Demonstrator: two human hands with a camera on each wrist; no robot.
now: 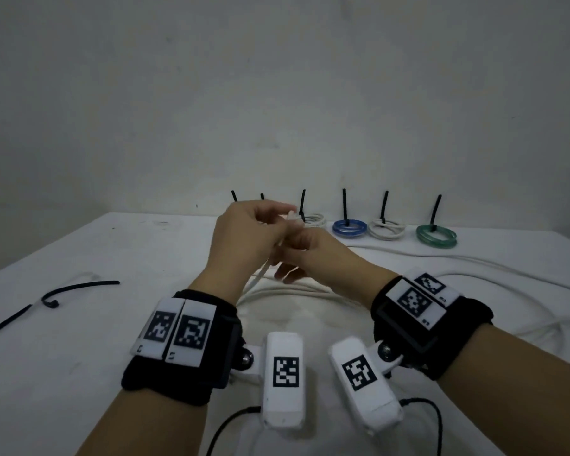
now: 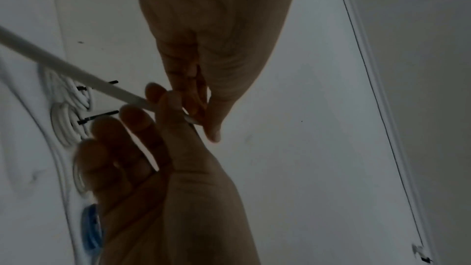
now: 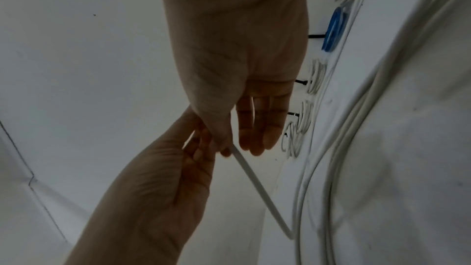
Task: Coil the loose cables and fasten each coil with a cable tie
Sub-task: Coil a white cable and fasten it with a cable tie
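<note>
Both hands met above the desk, left hand and right hand pinching the white cable; its tip was hidden between their fingers, and two far coils behind the hands.

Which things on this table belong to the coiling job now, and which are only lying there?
In the job:
- loose white cable, its end pinched by left hand and right hand
- spare black cable ties on the table's left side

Lying about:
- finished tied coils at the back: blue coil, white coil, green coil
- thin black wires from the wrist cameras
</note>
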